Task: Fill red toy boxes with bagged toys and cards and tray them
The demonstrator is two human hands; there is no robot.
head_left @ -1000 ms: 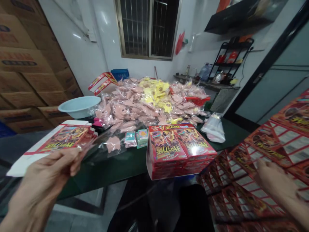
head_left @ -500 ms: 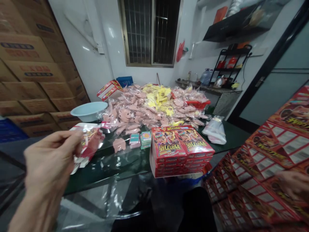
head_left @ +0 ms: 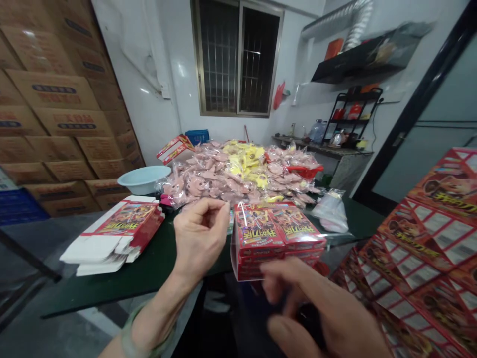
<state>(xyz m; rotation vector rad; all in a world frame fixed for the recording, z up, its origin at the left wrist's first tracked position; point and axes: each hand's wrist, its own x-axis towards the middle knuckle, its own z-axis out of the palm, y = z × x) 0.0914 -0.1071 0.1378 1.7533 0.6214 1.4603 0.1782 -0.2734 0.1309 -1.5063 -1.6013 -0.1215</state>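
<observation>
Red printed boxes [head_left: 281, 231] stand stacked in two columns at the table's front edge, with clear plastic film around them. My left hand [head_left: 201, 231] is just left of the stack, thumb and fingertips pinched on the edge of the clear film. My right hand [head_left: 316, 303] is in front of the stack, blurred, with thumb and fingers apart and nothing visible between them. Flattened red and white cartons [head_left: 126, 219] lie piled at the left. Behind the stack is a heap of bagged pink and yellow pieces [head_left: 223, 169].
A pale blue basin [head_left: 144, 180] sits at the table's [head_left: 160, 263] back left. At the right, tall stacks of red boxes [head_left: 421, 238] stand beside the table. A plastic bag [head_left: 331, 211] lies right of the wrapped stack. Brown cartons [head_left: 70, 122] fill the left wall.
My left hand has moved right from the flattened cartons to the stack. My right hand has come in from the far right to the stack's front. The view has shifted slightly.
</observation>
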